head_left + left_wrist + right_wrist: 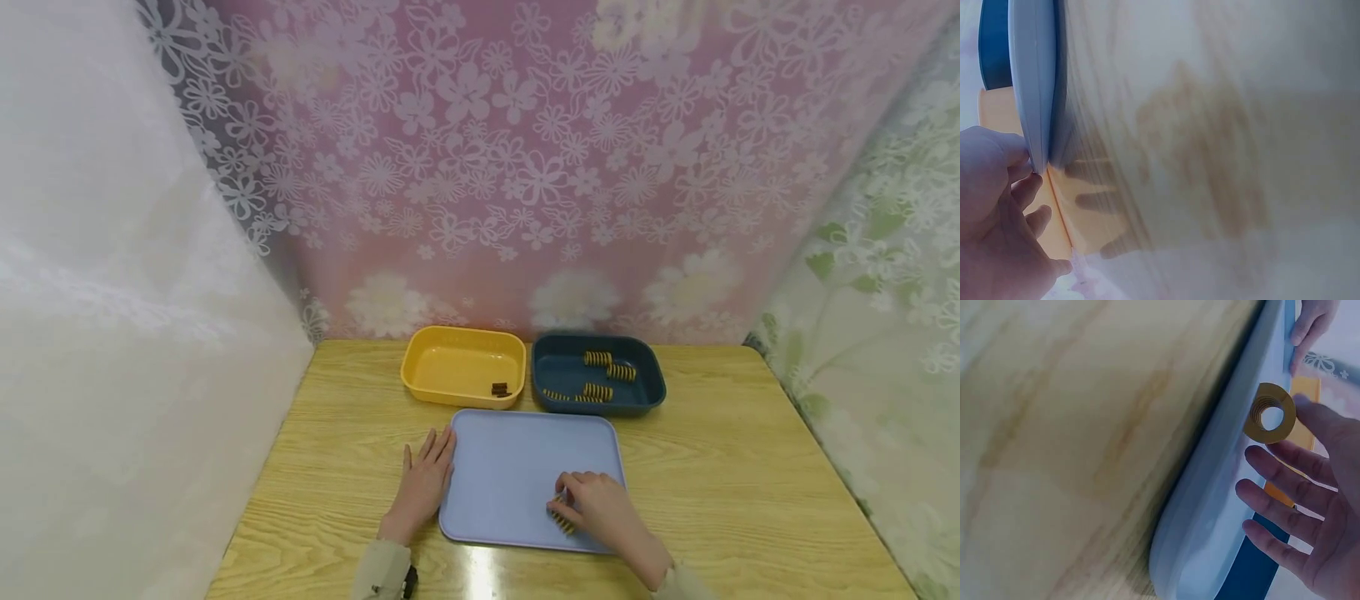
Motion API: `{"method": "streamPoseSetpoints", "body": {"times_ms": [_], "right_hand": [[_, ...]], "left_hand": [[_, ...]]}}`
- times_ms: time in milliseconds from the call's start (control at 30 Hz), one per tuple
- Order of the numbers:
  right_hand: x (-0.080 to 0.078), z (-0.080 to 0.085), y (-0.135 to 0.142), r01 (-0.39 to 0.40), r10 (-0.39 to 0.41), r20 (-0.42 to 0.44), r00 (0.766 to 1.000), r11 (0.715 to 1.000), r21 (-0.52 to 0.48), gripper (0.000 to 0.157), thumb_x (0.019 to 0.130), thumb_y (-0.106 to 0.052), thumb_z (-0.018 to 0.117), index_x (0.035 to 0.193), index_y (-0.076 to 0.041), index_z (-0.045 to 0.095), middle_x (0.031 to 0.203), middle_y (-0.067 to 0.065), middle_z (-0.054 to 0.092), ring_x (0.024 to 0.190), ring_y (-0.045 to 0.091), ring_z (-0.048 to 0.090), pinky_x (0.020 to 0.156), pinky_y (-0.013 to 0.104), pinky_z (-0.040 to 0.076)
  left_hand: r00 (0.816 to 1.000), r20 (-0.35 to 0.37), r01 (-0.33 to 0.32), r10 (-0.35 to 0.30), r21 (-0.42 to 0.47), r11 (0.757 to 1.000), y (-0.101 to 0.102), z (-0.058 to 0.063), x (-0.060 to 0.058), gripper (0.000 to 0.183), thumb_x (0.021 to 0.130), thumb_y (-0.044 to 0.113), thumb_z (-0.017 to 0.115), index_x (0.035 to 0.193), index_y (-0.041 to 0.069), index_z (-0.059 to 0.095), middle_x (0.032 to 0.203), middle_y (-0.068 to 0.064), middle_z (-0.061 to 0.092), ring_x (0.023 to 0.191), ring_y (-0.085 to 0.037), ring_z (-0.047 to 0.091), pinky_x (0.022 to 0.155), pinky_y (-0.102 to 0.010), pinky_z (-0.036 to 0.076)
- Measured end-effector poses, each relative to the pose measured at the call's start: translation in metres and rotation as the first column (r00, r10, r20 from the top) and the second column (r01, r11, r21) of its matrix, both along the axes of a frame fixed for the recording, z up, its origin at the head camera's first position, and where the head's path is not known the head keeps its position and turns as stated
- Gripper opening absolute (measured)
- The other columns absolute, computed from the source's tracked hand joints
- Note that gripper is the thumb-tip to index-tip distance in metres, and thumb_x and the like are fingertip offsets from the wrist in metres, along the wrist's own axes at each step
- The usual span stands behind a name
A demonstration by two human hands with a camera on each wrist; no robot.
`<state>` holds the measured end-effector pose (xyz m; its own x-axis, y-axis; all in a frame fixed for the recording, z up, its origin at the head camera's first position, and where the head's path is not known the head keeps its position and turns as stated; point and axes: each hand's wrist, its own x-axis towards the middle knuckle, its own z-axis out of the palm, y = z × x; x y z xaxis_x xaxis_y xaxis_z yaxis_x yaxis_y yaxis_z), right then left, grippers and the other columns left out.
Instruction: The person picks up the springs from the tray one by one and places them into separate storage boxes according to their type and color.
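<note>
A pale blue tray (517, 467) lies on the wooden table. On its right part is a small yellow-and-black striped coil (562, 518), which my right hand (603, 510) pinches between thumb and index finger. Seen end-on in the right wrist view, the coil (1280, 395) is a gold ring with a ridged hollow, and the other fingers spread away from it. My left hand (426, 483) rests at the tray's left edge with its fingers extended. In the left wrist view, the fingers of the left hand (997, 206) touch the tray rim (1034, 81).
Behind the tray stand a yellow bin (450, 371) with a few small dark brown pieces (500, 389) in its corner, and a dark blue bin (558, 375) with several striped coils (597, 358). Floral curtains (525, 208) hang at the back and both sides.
</note>
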<state>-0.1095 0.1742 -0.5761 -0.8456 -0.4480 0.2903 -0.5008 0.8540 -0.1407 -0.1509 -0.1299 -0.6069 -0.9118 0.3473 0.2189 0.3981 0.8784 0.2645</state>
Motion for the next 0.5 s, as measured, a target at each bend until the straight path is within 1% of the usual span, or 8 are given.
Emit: {"method": "streamPoseSetpoints", "body": {"times_ms": [67,167,300,400,500], "right_hand": [[0.003,-0.001,-0.001,0.014,-0.014,0.005,1.000,1.000,0.019,0.030,0.070,-0.049,0.074,0.077,-0.022,0.061,0.059,-0.018,0.049,0.050,-0.002,0.041,0.048,0.023,0.037],[0.007,-0.001,-0.002,0.051,-0.054,0.039,0.998,0.997,0.063,0.036,0.068,-0.055,0.072,0.079,-0.022,0.061,0.059,-0.019,0.046,0.051,0.000,0.040,0.050,0.024,0.036],[0.011,0.001,-0.003,0.100,-0.110,0.092,0.990,0.989,0.107,0.042,0.067,-0.059,0.071,0.081,-0.021,0.061,0.060,-0.017,0.047,0.052,0.003,0.042,0.052,0.026,0.036],[0.012,0.002,-0.002,0.131,-0.144,0.115,0.983,0.985,0.116,0.043,0.065,-0.060,0.071,0.081,-0.021,0.061,0.061,-0.016,0.049,0.053,0.004,0.043,0.053,0.026,0.035],[0.012,0.002,-0.002,0.138,-0.152,0.119,0.981,0.984,0.111,0.041,0.066,-0.056,0.072,0.082,-0.021,0.062,0.062,-0.015,0.051,0.053,0.005,0.045,0.052,0.026,0.036]], "left_hand": [[1.000,0.016,-0.001,0.001,0.000,1.000,0.000,0.000,0.000,0.050,0.094,0.020,0.052,0.141,0.009,0.039,0.146,-0.005,0.036,0.135,-0.030,0.031,0.099,-0.068,0.021],[1.000,0.024,-0.001,0.001,0.003,1.000,0.000,0.001,0.000,0.050,0.094,0.020,0.051,0.141,0.009,0.038,0.146,-0.005,0.035,0.135,-0.030,0.030,0.099,-0.068,0.021],[1.000,0.005,0.003,-0.003,0.009,1.000,0.000,0.001,-0.001,0.049,0.093,0.019,0.053,0.139,0.008,0.041,0.145,-0.007,0.038,0.133,-0.032,0.033,0.098,-0.068,0.023],[1.000,-0.014,0.004,-0.004,0.015,1.000,0.000,0.001,-0.001,0.048,0.092,0.018,0.054,0.138,0.007,0.043,0.143,-0.008,0.040,0.132,-0.033,0.035,0.097,-0.068,0.024],[1.000,-0.015,0.003,-0.003,0.013,1.000,0.000,0.000,0.000,0.049,0.092,0.018,0.054,0.138,0.007,0.043,0.144,-0.007,0.040,0.132,-0.032,0.034,0.097,-0.068,0.024]]}}
